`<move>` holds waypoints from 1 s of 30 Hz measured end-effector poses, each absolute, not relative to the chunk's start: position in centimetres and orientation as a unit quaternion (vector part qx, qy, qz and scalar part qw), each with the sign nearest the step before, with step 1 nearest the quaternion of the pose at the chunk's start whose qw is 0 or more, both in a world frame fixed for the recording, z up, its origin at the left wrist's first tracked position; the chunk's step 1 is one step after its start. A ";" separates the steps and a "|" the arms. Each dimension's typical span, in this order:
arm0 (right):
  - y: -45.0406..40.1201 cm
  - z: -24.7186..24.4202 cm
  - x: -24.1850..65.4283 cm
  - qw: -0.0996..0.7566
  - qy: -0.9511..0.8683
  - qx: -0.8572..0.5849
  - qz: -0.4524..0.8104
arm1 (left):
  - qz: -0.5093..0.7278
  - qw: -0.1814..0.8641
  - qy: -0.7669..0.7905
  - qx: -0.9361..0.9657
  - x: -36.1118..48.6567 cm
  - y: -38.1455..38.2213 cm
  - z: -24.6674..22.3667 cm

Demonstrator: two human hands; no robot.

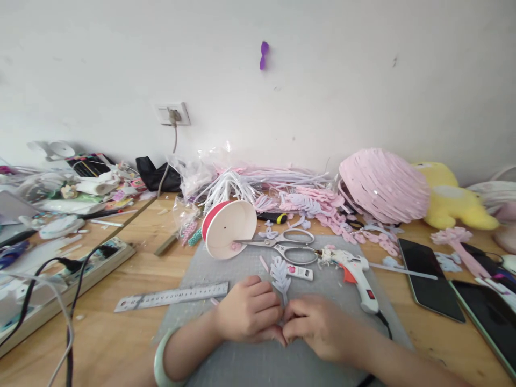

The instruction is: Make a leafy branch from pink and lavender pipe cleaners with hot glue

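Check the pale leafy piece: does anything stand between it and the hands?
Nothing visible does: the pale leafy piece reaches down to where the left hand and right hand meet; the scissors lie beyond it.

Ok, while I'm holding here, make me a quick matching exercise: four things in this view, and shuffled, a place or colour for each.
Things:
1. fuzzy sprig
2. ruler
3. glue gun
4. bangle

Places and colours:
A. pale green, around the left arm
B. pale lilac, stem leading down between left hand and right hand
C. whitish, with an orange trigger
D. partly on the grey mat

Pairs: 1-B, 2-D, 3-C, 4-A
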State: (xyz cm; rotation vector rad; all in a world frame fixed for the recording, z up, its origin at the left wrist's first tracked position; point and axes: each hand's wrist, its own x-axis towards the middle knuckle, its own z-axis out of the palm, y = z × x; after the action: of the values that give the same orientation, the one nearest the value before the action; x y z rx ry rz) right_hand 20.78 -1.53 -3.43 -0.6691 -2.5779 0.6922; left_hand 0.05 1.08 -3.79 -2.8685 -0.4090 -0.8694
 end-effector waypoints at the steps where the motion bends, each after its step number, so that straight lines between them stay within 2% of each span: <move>1: -1.4 -3.4 20.8 0.193 -0.916 -0.242 0.256 | -0.287 0.051 -0.134 -0.947 0.1 1.1 -3.7; 8: -0.3 -2.4 20.9 0.194 -0.880 -0.348 0.259 | -0.250 -0.050 -0.178 -0.950 -0.3 2.3 -3.0; 11: 0.0 -1.4 21.2 0.210 -0.870 -0.397 0.203 | -0.234 -0.054 -0.194 -0.951 -0.6 2.7 -3.1; 13: 0.3 -0.2 22.0 0.200 -0.837 -0.490 0.137 | -0.231 -0.043 -0.201 -0.951 -0.8 2.9 -3.3; 16: 0.7 1.6 24.5 0.069 -0.747 -0.657 0.074 | -0.224 -0.032 -0.196 -0.954 -0.8 3.0 -3.4; 18: 0.9 2.1 26.4 -0.031 -0.688 -0.722 0.069 | -0.221 -0.036 -0.197 -0.955 -0.8 3.0 -3.3; 19: 0.9 2.0 27.2 -0.053 -0.672 -0.734 0.079 | -0.219 -0.042 -0.199 -0.954 -0.8 3.0 -3.2; 21: 0.7 1.2 28.5 -0.046 -0.661 -0.742 0.101 | -0.212 -0.058 -0.202 -0.954 -0.8 3.0 -3.0; 25: 0.2 -1.0 30.0 0.028 -0.641 -0.756 0.128 | -0.198 -0.088 -0.189 -0.958 -0.9 3.1 -2.9; 30: 0.1 -1.9 31.1 0.064 -0.618 -0.752 0.219 | -0.192 -0.090 -0.183 -0.960 -0.9 3.2 -3.1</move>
State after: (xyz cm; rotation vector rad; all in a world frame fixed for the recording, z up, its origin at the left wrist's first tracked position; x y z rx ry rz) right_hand 31.09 0.12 -1.89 -2.2711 -1.8675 0.6614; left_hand -0.92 3.25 -3.13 -3.2013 -0.6107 -0.6398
